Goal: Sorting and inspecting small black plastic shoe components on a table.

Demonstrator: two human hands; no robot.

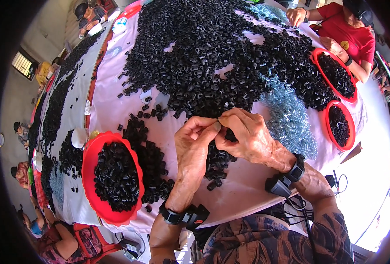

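My left hand [195, 143] and my right hand [247, 134] meet over the near part of the table, their fingertips pinched together. Whatever they pinch is too small and too covered by the fingers to make out. Beneath and beyond them spreads a big heap of small black hollow plastic pieces [182, 57]. To the right of my right hand lies a pile of small clear bluish pieces [287, 116]. A scalloped red basin [88, 176] full of the black pieces stands left of my left hand.
Pink-white cloth [243, 187] covers the table. At the right edge are two more red basins, a larger one [354, 97] and a smaller one [352, 143]. A co-worker in a red shirt [357, 33] reaches in there. A white cup [78, 137] stands beyond the left basin; other people sit along the left.
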